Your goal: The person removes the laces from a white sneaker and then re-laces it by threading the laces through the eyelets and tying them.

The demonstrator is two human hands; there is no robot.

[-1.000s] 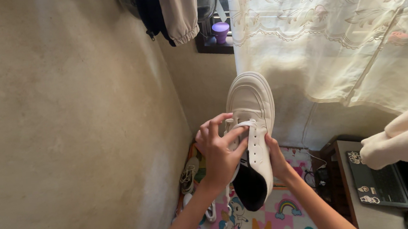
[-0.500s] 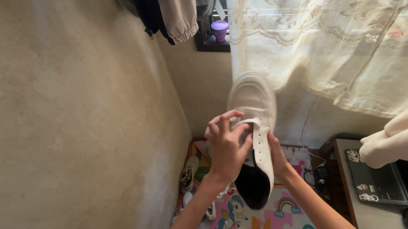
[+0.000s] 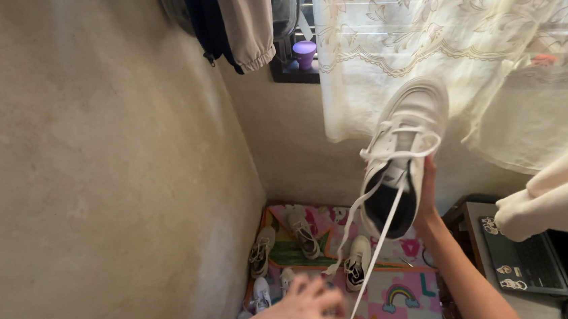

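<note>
While right hand (image 3: 427, 199) lifts sneaker (image 3: 402, 153), lace (image 3: 361, 241) down to left hand (image 3: 296, 314)

I'm in a lived-in room at home: a lace curtain (image 3: 449, 25) over the window at upper right, clothes (image 3: 246, 21) hanging at top, shoes (image 3: 303, 235) on a colourful play mat (image 3: 402, 292) below, a laptop (image 3: 528, 262) at lower right.

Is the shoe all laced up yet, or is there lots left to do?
Not yet. One lace crosses the white shoe near the toe; the rest hangs loose. The right hand holds the shoe up. The left hand, blurred, pulls the lace down. Most eyelets look unlaced.
</note>
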